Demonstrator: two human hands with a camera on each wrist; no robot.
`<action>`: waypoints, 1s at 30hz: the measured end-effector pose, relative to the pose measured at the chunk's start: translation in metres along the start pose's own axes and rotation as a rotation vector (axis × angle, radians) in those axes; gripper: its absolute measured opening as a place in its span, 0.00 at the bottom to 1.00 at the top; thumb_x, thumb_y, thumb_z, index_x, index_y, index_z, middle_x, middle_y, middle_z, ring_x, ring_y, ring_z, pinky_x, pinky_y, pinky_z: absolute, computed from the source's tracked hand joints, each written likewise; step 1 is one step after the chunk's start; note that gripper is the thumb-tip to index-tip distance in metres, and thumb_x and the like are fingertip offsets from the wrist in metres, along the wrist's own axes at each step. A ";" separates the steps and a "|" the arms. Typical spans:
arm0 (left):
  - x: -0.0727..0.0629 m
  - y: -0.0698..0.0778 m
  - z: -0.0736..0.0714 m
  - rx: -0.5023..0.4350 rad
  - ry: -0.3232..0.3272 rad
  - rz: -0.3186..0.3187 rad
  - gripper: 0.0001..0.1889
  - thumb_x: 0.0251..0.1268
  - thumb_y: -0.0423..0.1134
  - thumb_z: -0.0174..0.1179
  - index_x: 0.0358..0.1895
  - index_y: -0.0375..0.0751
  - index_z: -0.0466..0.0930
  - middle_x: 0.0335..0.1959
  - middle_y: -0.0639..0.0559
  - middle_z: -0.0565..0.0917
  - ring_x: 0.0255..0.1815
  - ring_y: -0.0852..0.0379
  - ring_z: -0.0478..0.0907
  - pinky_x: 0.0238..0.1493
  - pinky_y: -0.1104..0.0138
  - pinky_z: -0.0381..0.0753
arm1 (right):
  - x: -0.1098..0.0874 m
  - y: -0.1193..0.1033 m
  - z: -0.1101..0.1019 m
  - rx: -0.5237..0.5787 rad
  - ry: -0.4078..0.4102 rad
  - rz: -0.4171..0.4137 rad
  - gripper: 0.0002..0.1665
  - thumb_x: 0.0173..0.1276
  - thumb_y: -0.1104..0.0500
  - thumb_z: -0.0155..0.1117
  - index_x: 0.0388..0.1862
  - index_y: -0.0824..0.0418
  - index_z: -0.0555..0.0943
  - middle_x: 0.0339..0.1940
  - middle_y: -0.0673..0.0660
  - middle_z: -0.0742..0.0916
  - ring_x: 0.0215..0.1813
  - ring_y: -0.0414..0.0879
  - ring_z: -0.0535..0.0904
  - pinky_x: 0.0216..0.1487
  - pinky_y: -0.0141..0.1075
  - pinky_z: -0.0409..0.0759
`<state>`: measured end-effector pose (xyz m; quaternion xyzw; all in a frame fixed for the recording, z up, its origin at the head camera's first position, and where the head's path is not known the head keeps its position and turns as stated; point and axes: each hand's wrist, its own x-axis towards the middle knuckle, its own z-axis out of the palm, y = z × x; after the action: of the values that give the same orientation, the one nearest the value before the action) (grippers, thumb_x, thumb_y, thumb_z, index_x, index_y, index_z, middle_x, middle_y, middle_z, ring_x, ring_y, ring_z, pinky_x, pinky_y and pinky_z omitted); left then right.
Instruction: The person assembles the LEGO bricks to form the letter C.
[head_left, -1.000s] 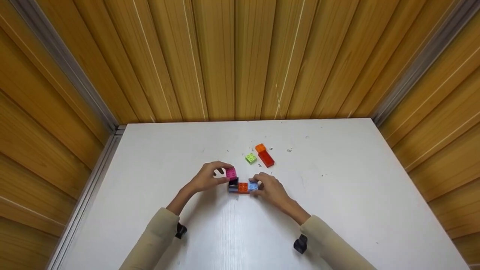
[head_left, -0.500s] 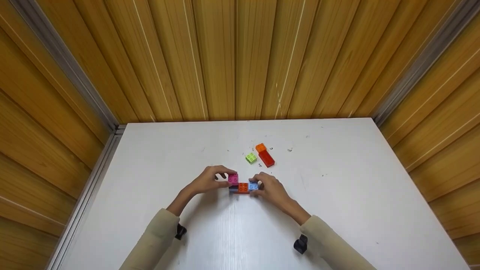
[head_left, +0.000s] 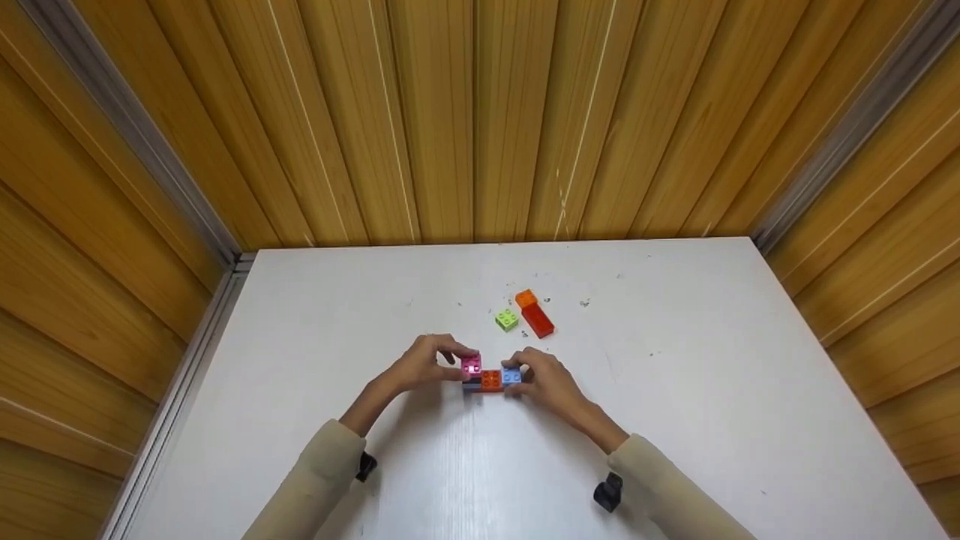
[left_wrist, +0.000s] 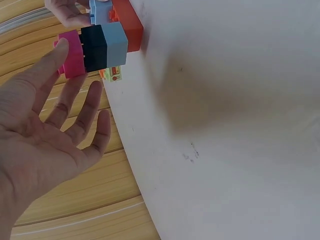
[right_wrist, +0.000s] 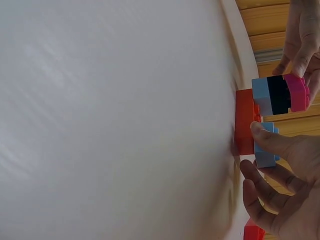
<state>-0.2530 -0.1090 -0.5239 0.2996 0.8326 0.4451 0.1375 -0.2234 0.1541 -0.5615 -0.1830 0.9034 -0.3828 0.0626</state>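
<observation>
My left hand (head_left: 418, 365) pinches a pink toy building brick (head_left: 471, 365) between thumb and fingers. The pink brick sits over a black brick (right_wrist: 278, 95), slightly tilted, with a narrow gap showing between them in the right wrist view. Below the black one is a light blue brick (left_wrist: 115, 44), at the left end of a long orange-red brick (right_wrist: 244, 122) lying on the table. At its right end, my right hand (head_left: 549, 381) grips a second light blue brick (head_left: 511, 374) by its sides. Orange studs show between the two ends.
Behind the hands on the white table (head_left: 637, 420) lie a lime green brick (head_left: 506, 319), an orange brick (head_left: 526, 298) and a long red brick (head_left: 538, 320). Wood-patterned panels (head_left: 450, 120) rise behind the table's far edge.
The left hand has brought the pink brick down and slightly right, onto the black brick, which it now largely covers in the head view. My right hand keeps its grip on the light blue brick.
</observation>
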 end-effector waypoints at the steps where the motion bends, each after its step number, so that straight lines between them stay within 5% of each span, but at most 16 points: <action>1: 0.000 0.001 0.000 0.007 -0.002 -0.008 0.19 0.61 0.32 0.72 0.57 0.35 0.86 0.46 0.39 0.89 0.48 0.38 0.83 0.54 0.45 0.81 | 0.000 0.000 0.000 0.001 -0.001 -0.003 0.19 0.59 0.62 0.78 0.49 0.57 0.85 0.42 0.52 0.86 0.40 0.45 0.83 0.46 0.34 0.82; 6: 0.001 0.009 0.002 0.059 -0.009 -0.070 0.19 0.58 0.32 0.74 0.55 0.36 0.87 0.45 0.42 0.90 0.45 0.41 0.84 0.48 0.53 0.84 | 0.000 0.002 0.000 0.014 0.001 -0.029 0.20 0.58 0.64 0.78 0.50 0.60 0.85 0.42 0.54 0.86 0.41 0.47 0.84 0.46 0.40 0.85; 11: 0.005 0.022 0.002 0.141 0.011 -0.179 0.19 0.56 0.32 0.75 0.53 0.41 0.89 0.47 0.46 0.91 0.44 0.45 0.85 0.44 0.63 0.79 | 0.001 0.003 0.000 0.010 0.022 -0.043 0.19 0.57 0.64 0.79 0.48 0.60 0.86 0.41 0.54 0.86 0.40 0.47 0.84 0.45 0.33 0.83; 18: 0.006 0.026 0.006 0.219 0.063 -0.240 0.19 0.53 0.35 0.78 0.51 0.43 0.90 0.45 0.48 0.92 0.42 0.47 0.84 0.41 0.65 0.76 | 0.003 0.003 0.001 0.001 0.020 -0.041 0.20 0.58 0.63 0.78 0.50 0.60 0.86 0.41 0.53 0.86 0.40 0.45 0.83 0.46 0.33 0.83; 23: 0.006 0.020 0.007 0.153 0.075 -0.187 0.19 0.54 0.34 0.77 0.51 0.40 0.89 0.45 0.45 0.91 0.44 0.45 0.86 0.44 0.61 0.82 | 0.002 0.003 0.001 -0.016 0.025 -0.015 0.21 0.58 0.64 0.78 0.51 0.59 0.86 0.41 0.53 0.86 0.41 0.44 0.82 0.47 0.34 0.82; 30: 0.003 0.006 0.005 0.072 0.045 -0.027 0.19 0.57 0.33 0.75 0.53 0.35 0.88 0.45 0.41 0.91 0.45 0.41 0.86 0.50 0.48 0.84 | 0.000 -0.001 0.000 0.001 0.024 0.009 0.22 0.58 0.63 0.79 0.53 0.58 0.86 0.42 0.52 0.86 0.42 0.44 0.82 0.48 0.33 0.83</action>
<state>-0.2507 -0.1007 -0.5219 0.2833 0.8549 0.4195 0.1139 -0.2231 0.1536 -0.5613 -0.1744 0.9046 -0.3851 0.0538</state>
